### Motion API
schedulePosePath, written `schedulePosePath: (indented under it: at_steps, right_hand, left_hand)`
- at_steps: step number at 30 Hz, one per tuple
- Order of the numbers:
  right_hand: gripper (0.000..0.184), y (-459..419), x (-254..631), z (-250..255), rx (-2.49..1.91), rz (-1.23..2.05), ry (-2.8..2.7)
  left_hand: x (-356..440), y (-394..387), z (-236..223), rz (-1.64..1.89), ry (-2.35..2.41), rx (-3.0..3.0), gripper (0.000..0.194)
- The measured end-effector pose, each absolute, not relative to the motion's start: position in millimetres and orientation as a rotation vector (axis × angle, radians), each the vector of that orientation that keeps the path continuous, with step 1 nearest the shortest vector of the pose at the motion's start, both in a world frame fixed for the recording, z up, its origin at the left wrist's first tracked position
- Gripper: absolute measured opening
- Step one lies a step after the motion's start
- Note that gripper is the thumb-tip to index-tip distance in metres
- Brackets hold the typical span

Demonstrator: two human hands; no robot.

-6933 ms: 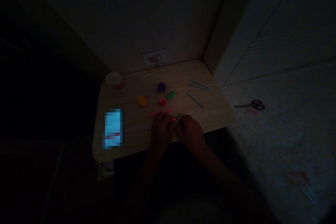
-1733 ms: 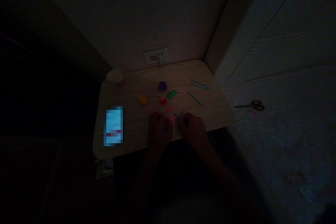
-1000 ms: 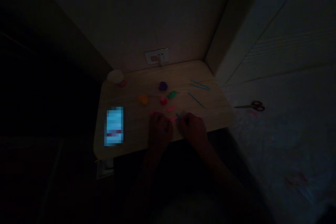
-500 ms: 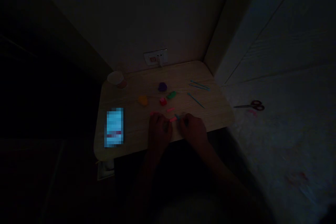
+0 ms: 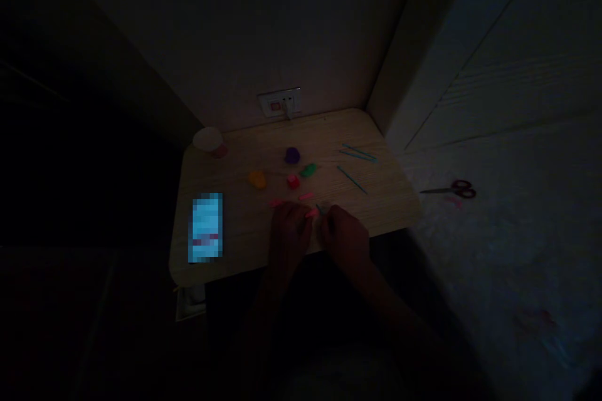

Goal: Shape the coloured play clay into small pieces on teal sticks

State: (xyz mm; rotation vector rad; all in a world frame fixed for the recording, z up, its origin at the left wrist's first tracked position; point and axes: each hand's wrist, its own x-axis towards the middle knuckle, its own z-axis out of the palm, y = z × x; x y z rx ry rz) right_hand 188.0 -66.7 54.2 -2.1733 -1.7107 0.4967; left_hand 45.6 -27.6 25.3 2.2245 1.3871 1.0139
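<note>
Near the front edge of the small wooden table (image 5: pixel 244 250), my left hand (image 5: pixel 289 229) pinches a pink strip of modelling clay (image 5: pixel 311 213). My right hand (image 5: pixel 345 235) is closed on a thin bluish clay tool (image 5: pixel 320 208), whose tip points at the strip; most of the tool is hidden by the fingers. Behind the hands lies another short pink strip (image 5: pixel 306 196). A flat pink piece (image 5: pixel 276 203) sits beside my left knuckles. Further back are a red-pink lump (image 5: pixel 293 182), a green lump (image 5: pixel 308 170), a yellow-orange lump (image 5: pixel 257 180) and a purple lump (image 5: pixel 292 155).
Three thin blue sticks (image 5: pixel 352 180) lie at the table's right. A lit phone (image 5: pixel 205 229) is at the left, with a paper cup (image 5: pixel 210 141) behind it. Scissors (image 5: pixel 458 189) lie on the pale surface to the right. A wall socket (image 5: pixel 281 102) holds a plug. The room is dark.
Several seconds ago both hands were closer together. In the last half second my left hand has lifted the pink strip slightly and turned it; the tool tip has tilted steeper.
</note>
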Motion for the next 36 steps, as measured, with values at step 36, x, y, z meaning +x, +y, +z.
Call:
schedulePosePath:
  at_steps: [36]
  right_hand:
    - [0.015,-66.5,194.7,49.9,-2.128,0.465,-1.767]
  left_hand:
    - [52.4,-23.1,27.0,0.976,1.375,2.161,0.008]
